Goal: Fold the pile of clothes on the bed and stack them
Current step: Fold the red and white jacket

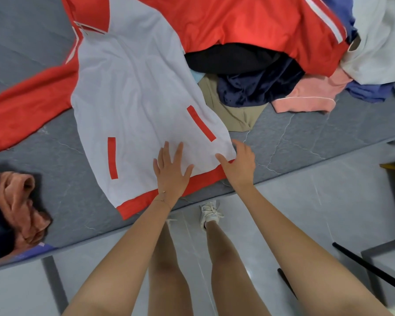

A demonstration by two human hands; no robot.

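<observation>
Grey bed (306, 137), left hand (172, 172) flat on white-red jacket (135, 99), right hand (240, 165) gripping hem

No words or numbers can be read here. A small pale mark (41, 244) on the purple cloth (30, 253) at the lower left is too blurry to make out.
</observation>
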